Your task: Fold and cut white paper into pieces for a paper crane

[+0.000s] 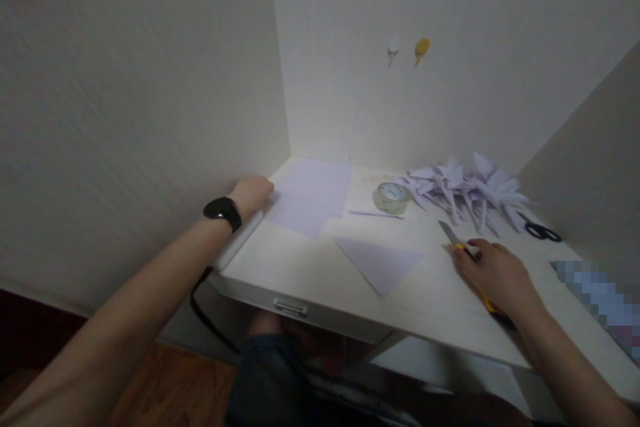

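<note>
On the near right of the white desk [300, 267], the right hand [495, 273] lies flat over a yellow utility knife [457, 240], fingers loosely spread, its blade poking out beyond the fingertips. Just left lies a folded paper triangle [380, 263]. Farther back, the left hand [253, 193], curled with nothing in it, touches paper sheets [313, 197]; beyond sit a tape roll [391, 197], folded paper cranes [465, 190] and scissors [543, 232].

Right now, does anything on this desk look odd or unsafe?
Yes. The utility knife under the right hand lies with its blade out, pointing at the folded paper pile. The scissors sit near the desk's right edge. Nothing looks spilled or torn.
</note>
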A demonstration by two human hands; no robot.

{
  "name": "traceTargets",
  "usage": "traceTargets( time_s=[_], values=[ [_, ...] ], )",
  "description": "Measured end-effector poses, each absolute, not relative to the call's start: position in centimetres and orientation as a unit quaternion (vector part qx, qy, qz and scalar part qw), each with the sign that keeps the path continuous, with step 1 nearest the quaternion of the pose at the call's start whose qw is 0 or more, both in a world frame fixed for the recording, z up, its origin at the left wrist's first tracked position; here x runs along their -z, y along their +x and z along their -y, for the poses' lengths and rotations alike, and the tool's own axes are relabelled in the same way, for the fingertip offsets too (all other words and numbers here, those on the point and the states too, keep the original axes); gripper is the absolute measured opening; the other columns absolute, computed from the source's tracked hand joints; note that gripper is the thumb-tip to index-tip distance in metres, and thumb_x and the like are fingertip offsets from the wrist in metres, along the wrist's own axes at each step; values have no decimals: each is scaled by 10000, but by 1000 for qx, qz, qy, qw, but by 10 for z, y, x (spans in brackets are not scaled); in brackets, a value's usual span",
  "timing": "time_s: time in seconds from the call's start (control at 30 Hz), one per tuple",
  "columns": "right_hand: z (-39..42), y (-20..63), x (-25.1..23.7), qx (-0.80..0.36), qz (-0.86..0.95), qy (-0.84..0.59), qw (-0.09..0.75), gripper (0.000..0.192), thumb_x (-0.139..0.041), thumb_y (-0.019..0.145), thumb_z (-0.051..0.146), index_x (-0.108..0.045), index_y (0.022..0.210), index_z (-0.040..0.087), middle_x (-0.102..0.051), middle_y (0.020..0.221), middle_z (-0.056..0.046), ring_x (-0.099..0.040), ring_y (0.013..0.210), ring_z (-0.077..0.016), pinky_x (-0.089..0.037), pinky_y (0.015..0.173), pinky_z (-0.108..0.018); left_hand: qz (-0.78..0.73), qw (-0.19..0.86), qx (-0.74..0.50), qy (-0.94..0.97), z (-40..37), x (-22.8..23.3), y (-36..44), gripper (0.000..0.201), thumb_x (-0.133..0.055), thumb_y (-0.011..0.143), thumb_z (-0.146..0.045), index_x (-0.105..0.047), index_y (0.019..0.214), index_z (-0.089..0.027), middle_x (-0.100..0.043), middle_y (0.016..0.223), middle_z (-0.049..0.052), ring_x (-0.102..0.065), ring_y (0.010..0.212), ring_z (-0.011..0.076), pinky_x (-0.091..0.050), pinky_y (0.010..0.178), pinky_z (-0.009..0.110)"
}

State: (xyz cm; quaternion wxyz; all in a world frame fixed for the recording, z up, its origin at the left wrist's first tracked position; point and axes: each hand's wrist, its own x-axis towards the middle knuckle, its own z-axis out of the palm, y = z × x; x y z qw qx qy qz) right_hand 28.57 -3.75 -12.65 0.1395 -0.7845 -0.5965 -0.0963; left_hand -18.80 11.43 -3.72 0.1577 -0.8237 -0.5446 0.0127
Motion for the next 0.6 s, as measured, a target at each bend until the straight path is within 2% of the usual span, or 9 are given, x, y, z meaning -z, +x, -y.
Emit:
traceTargets(
  time_s=[0.13,0.33,0.47,0.53,0.6],
  values=[
    [37,287,128,97,608,-774,146,582,-389,914,562,-656,1104,81,-680,861,-190,-662,827,-334,-479,760,-415,549,140,-9,-824,-117,41,-190,286,-388,958,-90,-651,852,-54,-662,873,104,-500,802,147,-362,774,270],
    [40,293,134,135,605,-763,184,527,-441,893,559,-685,1052,119,-682,828,-165,-658,758,-319,-489,716,-427,576,89,37,-812,-136,43,-194,179,-525,872,-69,-648,743,-78,-665,804,113,-559,808,179,-382,782,299],
    [38,281,120,164,605,-729,276,491,-469,886,564,-694,1007,145,-694,870,-152,-657,712,-279,-501,656,-406,587,23,125,-800,-135,41,-166,151,-547,880,-185,-682,856,-121,-692,821,89,-614,770,171,-421,704,274],
    [32,264,108,143,632,-671,359,433,-482,896,526,-700,962,158,-707,853,-122,-652,648,-227,-515,626,-369,561,-242,314,-727,-124,45,-133,123,-633,833,-230,-673,874,-122,-703,841,92,-641,745,160,-446,662,257],
    [23,240,96,106,674,-590,432,338,-542,891,467,-696,962,174,-718,845,-93,-666,652,-198,-533,625,-336,447,-477,406,-639,-108,52,-92,150,-704,776,-230,-661,878,-128,-710,920,97,-662,765,149,-461,650,241]
  ],
)
